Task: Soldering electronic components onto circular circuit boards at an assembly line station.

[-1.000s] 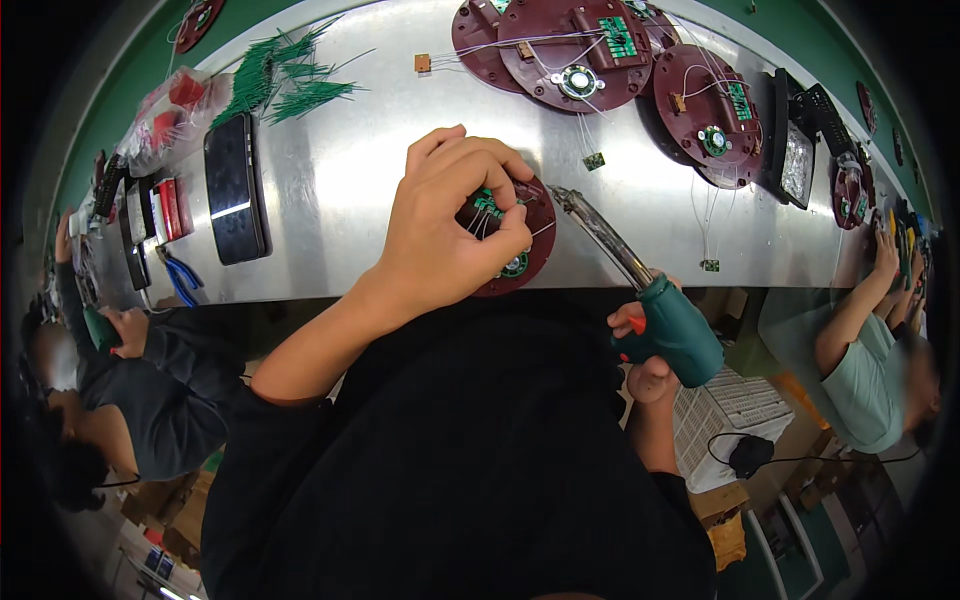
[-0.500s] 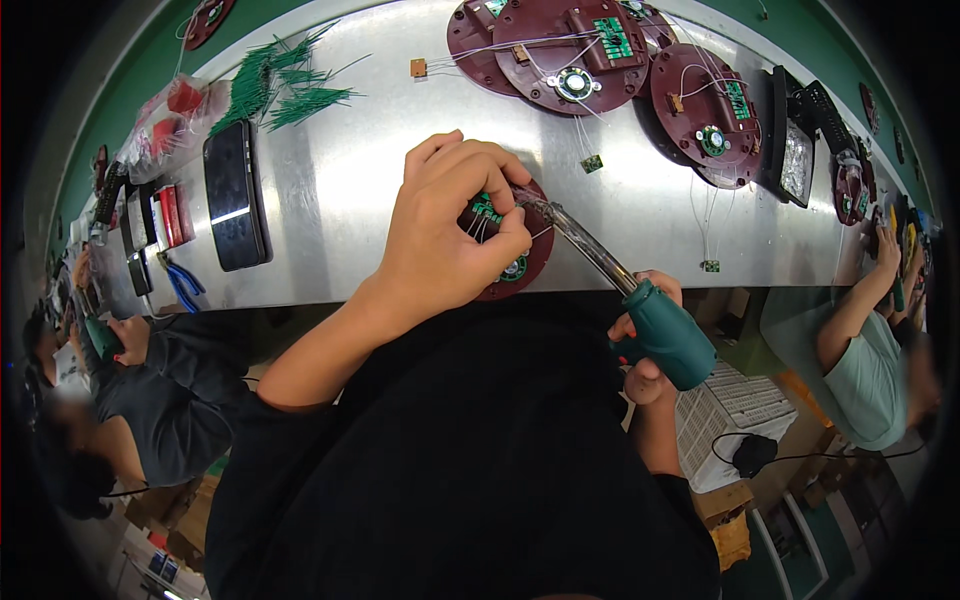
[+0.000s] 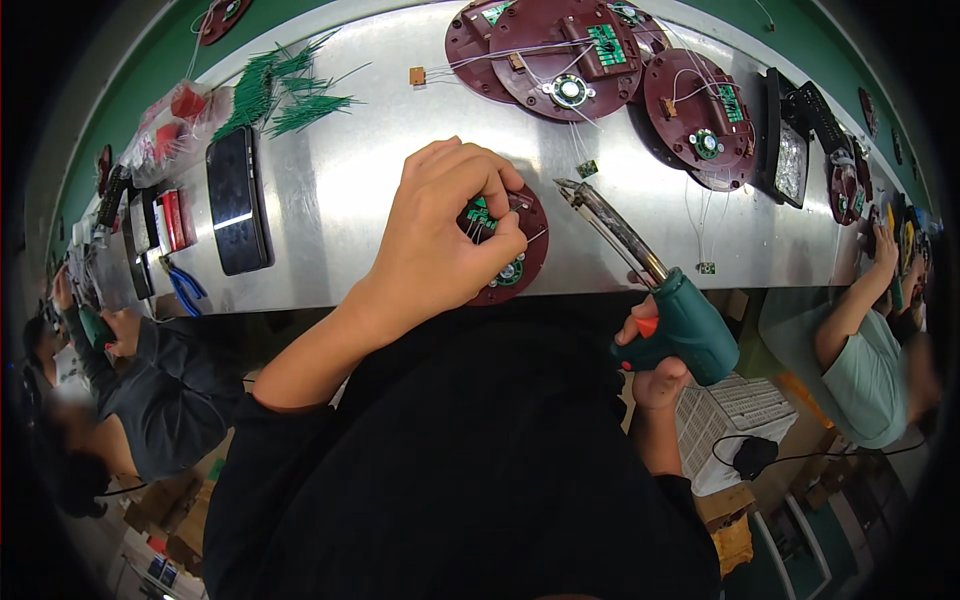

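Note:
A small maroon disc lies at the table's front edge, partly covered by my left hand. That hand is curled, with thumb and forefinger bent toward each other over the disc; whatever is between them is hidden. On the disc are a green circuit board with thin wires and a round speaker. My right hand grips the handle of a green soldering gun with a red trigger. Its metal tip points up and left, apart from the disc, just right of it.
Larger maroon discs with wired boards lie at the back. Green wires, a black phone and blue-handled pliers are at left. A black tray stands at right. Co-workers sit on both sides.
The soldering gun has moved right and back from the disc, its tip leaving the spot by my left fingertips. My left hand has barely moved.

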{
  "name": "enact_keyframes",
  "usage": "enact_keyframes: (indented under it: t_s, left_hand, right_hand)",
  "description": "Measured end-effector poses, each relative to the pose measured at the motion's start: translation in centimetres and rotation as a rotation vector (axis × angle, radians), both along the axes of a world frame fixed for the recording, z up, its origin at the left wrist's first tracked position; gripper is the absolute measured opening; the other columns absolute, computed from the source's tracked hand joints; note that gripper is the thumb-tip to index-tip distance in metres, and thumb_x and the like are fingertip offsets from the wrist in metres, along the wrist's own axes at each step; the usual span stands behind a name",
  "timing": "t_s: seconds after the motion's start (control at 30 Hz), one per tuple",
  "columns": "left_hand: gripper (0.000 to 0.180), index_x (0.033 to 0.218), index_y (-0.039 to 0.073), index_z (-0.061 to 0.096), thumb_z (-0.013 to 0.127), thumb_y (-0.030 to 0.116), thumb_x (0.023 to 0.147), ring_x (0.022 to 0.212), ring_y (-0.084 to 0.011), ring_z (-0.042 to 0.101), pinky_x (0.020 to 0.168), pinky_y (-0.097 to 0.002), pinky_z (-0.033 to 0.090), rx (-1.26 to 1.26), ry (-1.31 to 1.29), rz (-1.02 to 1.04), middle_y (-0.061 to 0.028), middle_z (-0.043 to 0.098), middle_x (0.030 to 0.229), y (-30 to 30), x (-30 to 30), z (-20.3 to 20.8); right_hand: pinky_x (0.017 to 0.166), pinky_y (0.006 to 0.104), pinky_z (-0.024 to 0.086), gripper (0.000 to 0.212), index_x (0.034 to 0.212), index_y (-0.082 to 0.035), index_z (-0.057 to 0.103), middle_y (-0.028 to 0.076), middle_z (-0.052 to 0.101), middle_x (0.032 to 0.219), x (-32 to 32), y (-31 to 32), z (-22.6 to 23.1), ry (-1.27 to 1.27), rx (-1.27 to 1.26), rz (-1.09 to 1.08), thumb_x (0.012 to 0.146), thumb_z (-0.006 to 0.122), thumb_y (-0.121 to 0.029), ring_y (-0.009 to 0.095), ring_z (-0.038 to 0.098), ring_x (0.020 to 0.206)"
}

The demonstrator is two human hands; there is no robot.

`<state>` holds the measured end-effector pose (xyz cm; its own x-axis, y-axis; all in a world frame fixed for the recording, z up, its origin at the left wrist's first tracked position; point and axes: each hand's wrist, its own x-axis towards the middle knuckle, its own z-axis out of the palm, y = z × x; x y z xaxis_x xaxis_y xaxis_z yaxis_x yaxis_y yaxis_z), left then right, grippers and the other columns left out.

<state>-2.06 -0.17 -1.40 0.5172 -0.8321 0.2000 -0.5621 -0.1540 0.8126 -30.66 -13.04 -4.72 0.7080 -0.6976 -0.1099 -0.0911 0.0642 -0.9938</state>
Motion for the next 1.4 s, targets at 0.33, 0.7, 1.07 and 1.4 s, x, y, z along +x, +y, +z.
enact_keyframes:
  t_s: [0.33,0.7,1.07,1.4]
  left_hand:
    - [0.03,0.095,0.005,0.063,0.084,0.009,0.075,0.116,-0.0342,0.064,0.11,-0.0439,0.045,0.125,0.02,-0.147,-0.0111,0.071,0.122,1.2,1.8,1.9]
    - [0.069,0.122,0.01,0.062,0.09,0.031,0.062,0.121,-0.0405,0.062,0.101,-0.05,0.05,0.223,-0.246,-0.269,-0.0161,0.065,0.126,3.4,7.0,6.6]
    - [0.108,0.15,-0.001,0.053,0.078,0.078,0.081,0.128,-0.0339,0.067,0.108,-0.0533,0.049,0.349,-0.302,0.61,-0.0248,0.07,0.136,-6.2,28.6,3.8]
    - [0.099,0.148,0.015,0.063,0.088,0.067,0.068,0.134,-0.0433,0.061,0.107,-0.0516,0.054,0.611,-0.465,0.378,-0.0219,0.065,0.139,-1.8,30.5,7.3]
  right_hand:
    - [0.067,0.0277,0.053,0.107,0.133,0.007,0.06,0.017,0.069,0.124,2.0,-0.5,0.6,-0.017,-0.025,-0.013,0.088,0.059,-0.09,0.015,0.065,0.077]
    - [0.061,0.0269,0.053,0.092,0.127,0.007,0.06,0.024,0.064,0.13,2.3,-1.7,-2.1,-0.248,-0.006,-0.053,0.095,0.063,-0.079,0.015,0.063,0.07]
    - [0.059,0.0286,0.053,0.087,0.125,0.011,0.064,0.024,0.069,0.123,2.8,-1.9,-2.0,-0.306,-0.089,-0.038,0.098,0.067,-0.071,0.018,0.066,0.068]
    - [0.055,0.0272,0.051,0.088,0.119,0.01,0.058,0.027,0.068,0.115,3.5,-1.2,-0.3,-0.238,-0.151,-0.077,0.1,0.057,-0.076,0.017,0.061,0.063]
